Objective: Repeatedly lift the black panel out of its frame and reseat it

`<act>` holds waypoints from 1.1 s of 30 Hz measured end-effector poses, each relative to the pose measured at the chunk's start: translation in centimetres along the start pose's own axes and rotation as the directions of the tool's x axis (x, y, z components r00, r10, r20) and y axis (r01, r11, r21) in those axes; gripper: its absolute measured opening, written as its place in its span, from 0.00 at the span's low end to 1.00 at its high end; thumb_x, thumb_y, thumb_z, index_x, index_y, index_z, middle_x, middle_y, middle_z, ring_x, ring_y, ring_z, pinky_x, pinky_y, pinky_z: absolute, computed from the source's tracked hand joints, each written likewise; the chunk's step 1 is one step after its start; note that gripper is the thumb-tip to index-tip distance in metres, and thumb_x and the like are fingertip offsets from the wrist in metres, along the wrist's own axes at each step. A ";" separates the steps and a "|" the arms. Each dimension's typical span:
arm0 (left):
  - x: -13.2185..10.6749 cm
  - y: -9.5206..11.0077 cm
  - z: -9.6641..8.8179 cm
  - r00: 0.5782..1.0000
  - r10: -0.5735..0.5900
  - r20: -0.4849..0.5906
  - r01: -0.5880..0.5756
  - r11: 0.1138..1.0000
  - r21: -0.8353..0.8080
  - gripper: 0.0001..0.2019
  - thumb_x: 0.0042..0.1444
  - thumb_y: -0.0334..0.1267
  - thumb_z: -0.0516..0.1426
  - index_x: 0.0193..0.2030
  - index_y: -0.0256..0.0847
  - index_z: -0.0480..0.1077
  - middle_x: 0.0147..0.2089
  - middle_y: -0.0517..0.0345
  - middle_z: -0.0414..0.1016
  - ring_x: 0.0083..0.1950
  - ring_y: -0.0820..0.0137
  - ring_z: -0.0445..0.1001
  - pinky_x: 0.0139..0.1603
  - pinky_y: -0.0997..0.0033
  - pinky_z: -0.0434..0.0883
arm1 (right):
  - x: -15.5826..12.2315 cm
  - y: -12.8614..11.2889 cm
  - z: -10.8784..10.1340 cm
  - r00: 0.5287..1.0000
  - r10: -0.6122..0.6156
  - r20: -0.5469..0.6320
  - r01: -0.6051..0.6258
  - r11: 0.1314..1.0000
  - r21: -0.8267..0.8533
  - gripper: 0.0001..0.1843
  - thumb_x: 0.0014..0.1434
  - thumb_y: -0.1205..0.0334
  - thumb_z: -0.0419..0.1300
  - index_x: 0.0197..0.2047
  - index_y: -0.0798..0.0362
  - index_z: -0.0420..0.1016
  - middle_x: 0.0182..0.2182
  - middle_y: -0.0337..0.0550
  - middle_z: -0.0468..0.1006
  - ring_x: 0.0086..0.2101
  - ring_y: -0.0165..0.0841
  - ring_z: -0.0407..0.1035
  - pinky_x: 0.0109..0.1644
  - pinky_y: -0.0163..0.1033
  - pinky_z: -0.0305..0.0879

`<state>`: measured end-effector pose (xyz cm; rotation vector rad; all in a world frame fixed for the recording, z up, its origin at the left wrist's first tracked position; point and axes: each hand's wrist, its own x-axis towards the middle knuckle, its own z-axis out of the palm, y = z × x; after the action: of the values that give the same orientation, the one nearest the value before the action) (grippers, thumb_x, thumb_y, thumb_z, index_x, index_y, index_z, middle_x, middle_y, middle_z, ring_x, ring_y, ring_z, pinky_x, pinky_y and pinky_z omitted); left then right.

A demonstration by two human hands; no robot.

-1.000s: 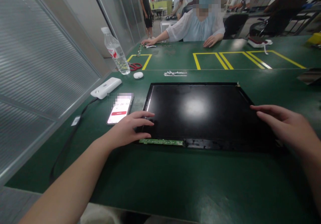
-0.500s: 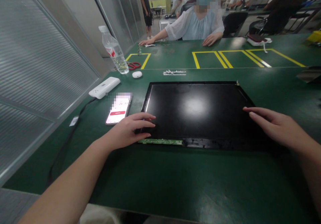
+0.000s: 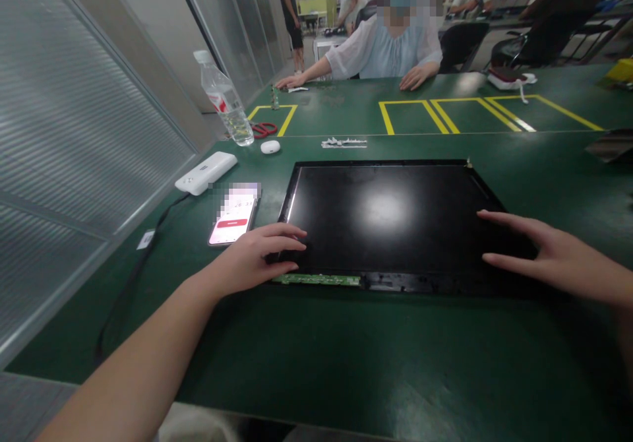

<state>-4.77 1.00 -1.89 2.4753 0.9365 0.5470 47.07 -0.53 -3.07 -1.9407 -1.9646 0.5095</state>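
Note:
A black flat display panel (image 3: 386, 224) lies face up on the green table in front of me. Along its near edge, toward the left, runs a narrow green circuit board (image 3: 321, 280). My left hand (image 3: 264, 251) rests at the panel's left side, fingers spread and fingertips over the dark surface. Over the right side is my right hand (image 3: 531, 244), open, with thumb and fingers well apart; whether its fingertips touch the panel I cannot tell. A tiny light piece (image 3: 469, 163) stands out at the far right corner of the panel.
Left of the panel are a lit phone (image 3: 235, 214), a white power bank (image 3: 206, 173) with a black strap, a white earbud case (image 3: 270, 147), a water bottle (image 3: 225, 99) and red-handled scissors (image 3: 264, 129). White strips (image 3: 345, 143) lie beyond the panel. A person (image 3: 390, 46) sits opposite.
My right hand has opened wider, its thumb moving down and away from the fingers. My left hand and the panel have stayed put.

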 end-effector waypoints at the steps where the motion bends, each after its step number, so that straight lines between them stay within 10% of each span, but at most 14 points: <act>1: 0.0 0.0 0.0 1.000 -0.001 0.001 0.001 1.000 -0.001 0.13 0.65 0.36 0.63 0.55 0.46 0.79 0.61 0.47 0.79 0.60 0.57 0.80 0.59 0.53 0.79 | -0.1 0.2 0.0 0.999 -0.029 0.019 0.029 1.000 0.004 0.50 0.43 0.31 0.67 0.67 0.43 0.72 0.65 0.51 0.74 0.62 0.53 0.70 0.67 0.59 0.66; 33: 0.2 0.4 0.1 1.000 0.005 -0.006 -0.005 1.000 0.000 0.12 0.65 0.36 0.62 0.55 0.45 0.80 0.59 0.48 0.81 0.56 0.59 0.82 0.56 0.59 0.80 | -0.2 1.0 0.3 0.988 -0.152 0.003 0.151 0.983 -0.107 0.54 0.39 0.29 0.69 0.67 0.41 0.72 0.70 0.54 0.67 0.69 0.58 0.58 0.71 0.67 0.54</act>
<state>-4.42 0.89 -1.71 2.4777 0.9323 0.5560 47.86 -0.73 -3.78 -1.8316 -2.1562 0.3653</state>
